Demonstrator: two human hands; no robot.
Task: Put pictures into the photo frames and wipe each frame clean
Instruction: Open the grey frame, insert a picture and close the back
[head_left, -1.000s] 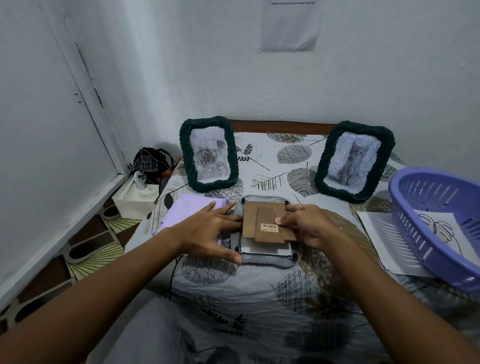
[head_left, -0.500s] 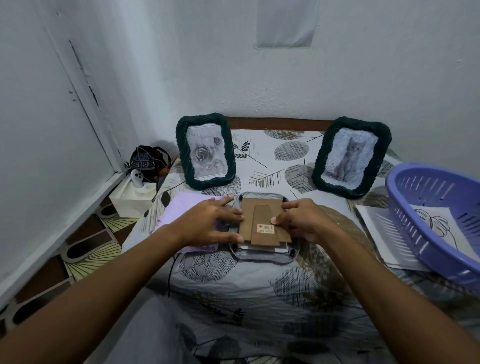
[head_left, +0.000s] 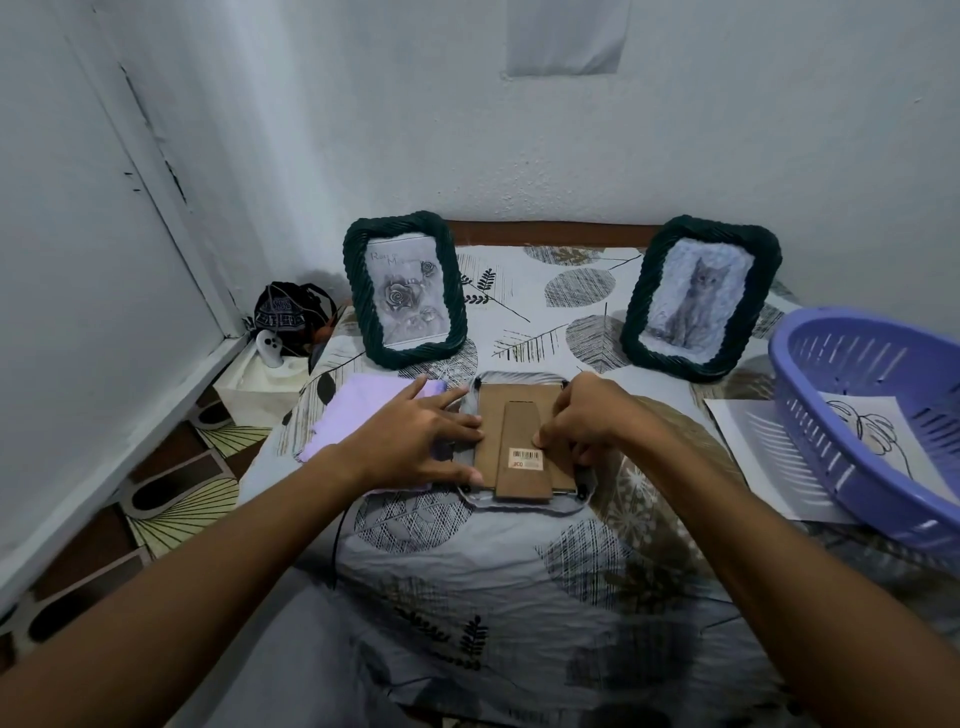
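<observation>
On the table, under a leaf-print cloth, everything sits against a white corner wall. Purple basket at the right edge, a line drawing lying inside it; a printed sheet pokes out from beneath its near side. Two dark green rope-edged frames stand upright at the back: rose frame on the left, cat frame on the right, well apart. Lilac cloth lies flat left of centre, partly under my left wrist. Between my hands, the third frame lies face down, brown backing board up, its stand flap flat with a barcode sticker on it.

My left hand: fingers spread and straight, pressing the frame's left edge, thumb at the near corner. My right hand: fingers curled down on the backing's right side, tips at the flap's edge; whether they pinch anything, I cannot tell.
</observation>
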